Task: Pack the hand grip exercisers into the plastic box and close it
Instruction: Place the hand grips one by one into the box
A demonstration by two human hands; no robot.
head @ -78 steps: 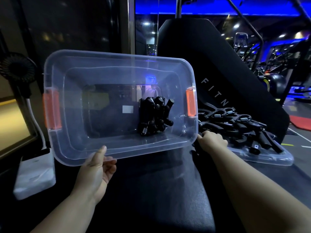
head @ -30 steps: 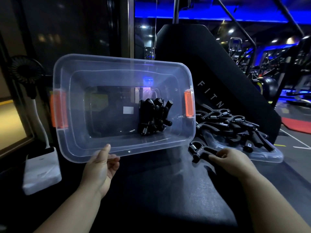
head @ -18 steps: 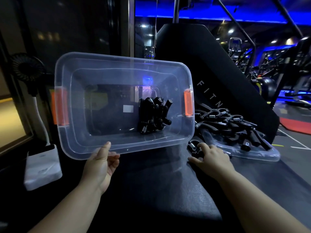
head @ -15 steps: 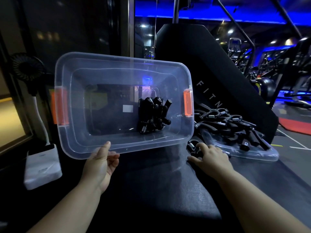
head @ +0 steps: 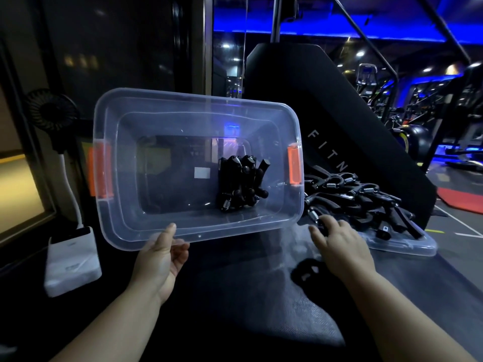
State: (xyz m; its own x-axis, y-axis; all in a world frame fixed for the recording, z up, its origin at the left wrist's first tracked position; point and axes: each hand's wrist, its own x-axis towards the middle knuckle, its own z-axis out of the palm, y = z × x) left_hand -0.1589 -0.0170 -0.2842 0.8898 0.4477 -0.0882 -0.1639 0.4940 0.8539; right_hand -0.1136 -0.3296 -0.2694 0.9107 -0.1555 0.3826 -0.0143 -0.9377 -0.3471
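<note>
My left hand (head: pixel 159 259) grips the near rim of the clear plastic box (head: pixel 198 101), which has orange latches and is tilted up with its opening toward me. Several black hand grip exercisers (head: pixel 240 186) lie bunched at the right of its bottom. To the right, a pile of black hand grip exercisers (head: pixel 366 202) rests on the clear lid (head: pixel 407 245). My right hand (head: pixel 339 244) lies at the pile's near left edge, fingers spread, fingertips on one exerciser (head: pixel 313 214). Part of that exerciser is hidden under my fingers.
Everything sits on a black padded bench (head: pixel 248 309) with a sloped backrest (head: pixel 339 121) behind the pile. A white device (head: pixel 70 259) and a small black fan (head: pixel 52 111) stand at the left. Gym machines (head: pixel 418 131) fill the far right.
My right hand left the box's right corner, drew back near the lid, then reached forward onto the exerciser at the pile's near edge. My left hand kept holding the box.
</note>
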